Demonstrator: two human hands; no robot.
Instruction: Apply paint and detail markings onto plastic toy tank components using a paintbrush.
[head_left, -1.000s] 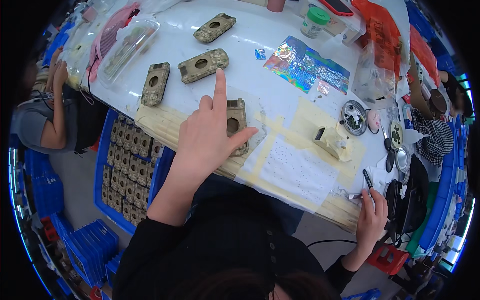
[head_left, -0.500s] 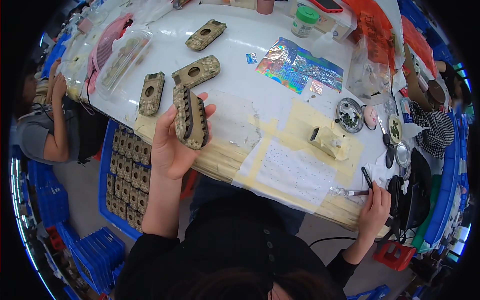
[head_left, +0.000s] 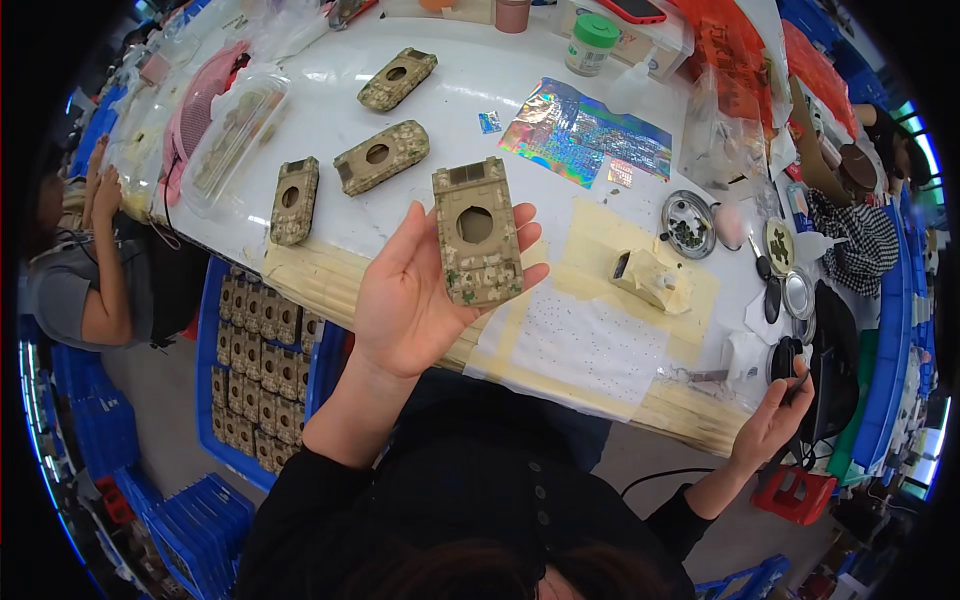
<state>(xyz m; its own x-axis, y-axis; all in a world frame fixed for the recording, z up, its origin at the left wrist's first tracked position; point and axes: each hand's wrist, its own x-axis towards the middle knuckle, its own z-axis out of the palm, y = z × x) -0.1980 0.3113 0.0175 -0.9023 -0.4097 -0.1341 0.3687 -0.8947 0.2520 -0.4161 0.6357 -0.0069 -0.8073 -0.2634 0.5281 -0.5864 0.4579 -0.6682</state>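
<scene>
Camouflage hull [head_left: 482,262], with a round hole in its top, sits in my left hand [head_left: 405,315], which is palm up, thumb along one side and fingers curled around the other. I hold it above the near edge of the white desk [head_left: 450,110], its holed face toward me. My right hand [head_left: 768,418] is by the desk's right end, fingers bent at a slim dark thing [head_left: 797,383]; I cannot tell whether they grip it. Three more hulls [head_left: 402,146] lie apart from one another beyond my left hand. Low on my left, a blue crate [head_left: 240,466] holds rows of similar pieces [head_left: 255,375]. Right of my palm lie a white dotted sheet [head_left: 560,345] and a yellowish block [head_left: 655,280], near a round metal dish [head_left: 667,213].
</scene>
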